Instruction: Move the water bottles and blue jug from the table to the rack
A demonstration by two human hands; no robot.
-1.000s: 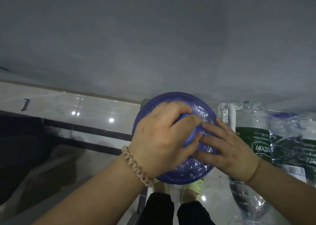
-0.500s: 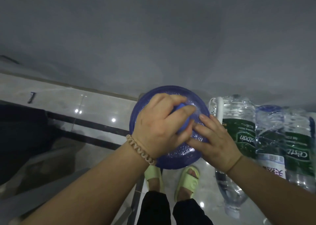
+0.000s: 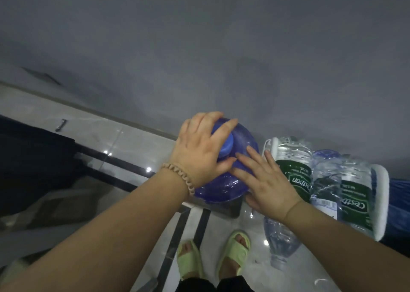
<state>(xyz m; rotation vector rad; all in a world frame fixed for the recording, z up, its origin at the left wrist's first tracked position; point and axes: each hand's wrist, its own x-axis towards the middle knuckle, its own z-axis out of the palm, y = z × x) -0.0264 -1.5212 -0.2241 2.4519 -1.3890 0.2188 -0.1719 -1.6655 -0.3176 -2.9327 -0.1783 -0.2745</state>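
While left hand (image 3: 197, 149) fingers grip the blue jug (image 3: 224, 180), right hand (image 3: 264, 183) fingers lie spread.

Single head-worn wide-angle view, no second view to share with. Looks steeply down and forward past both forearms, close over left hand (image 3: 200, 149) and right hand (image 3: 265, 180). Grey wall (image 3: 199, 47) fills upper half; tiled floor (image 3: 133, 145) and sandalled feet (image 3: 213, 258) below. Horizon seems tilted, edges dim.

We read "Cestbon" in white on the green label of the nearer water bottle (image 3: 295, 176); on the second bottle (image 3: 355, 194), only "Cestb" shows. Smaller print and barcode (image 3: 324, 203) digits stay illegible.
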